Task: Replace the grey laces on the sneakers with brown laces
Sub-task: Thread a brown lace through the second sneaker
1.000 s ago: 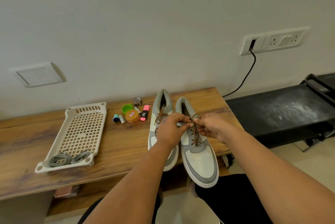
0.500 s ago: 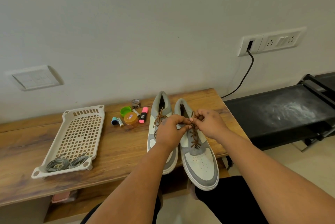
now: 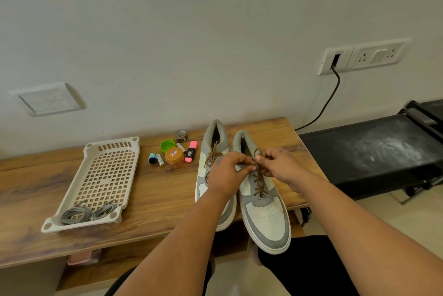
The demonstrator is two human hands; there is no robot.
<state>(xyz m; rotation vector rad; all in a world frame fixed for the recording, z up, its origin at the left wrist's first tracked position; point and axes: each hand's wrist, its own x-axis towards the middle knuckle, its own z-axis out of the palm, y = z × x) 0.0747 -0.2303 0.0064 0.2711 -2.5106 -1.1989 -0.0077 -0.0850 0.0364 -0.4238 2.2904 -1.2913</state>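
While both sneakers sit on the worktop [image 3: 153, 195], left hand [image 3: 226, 176] and right hand [image 3: 281, 166] each pinch the right sneaker's [image 3: 263, 214] brown lace [image 3: 259, 179], soft, limp cord best held near its ends.

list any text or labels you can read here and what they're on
No text reads clearly enough to quote.
Orange jar lid: red and blue label, too blurred to read.
Pink highlighter: black label with white print, too small to read.
Batteries: print too small to read.
Sneakers, tray, wall sockets: no visible text.
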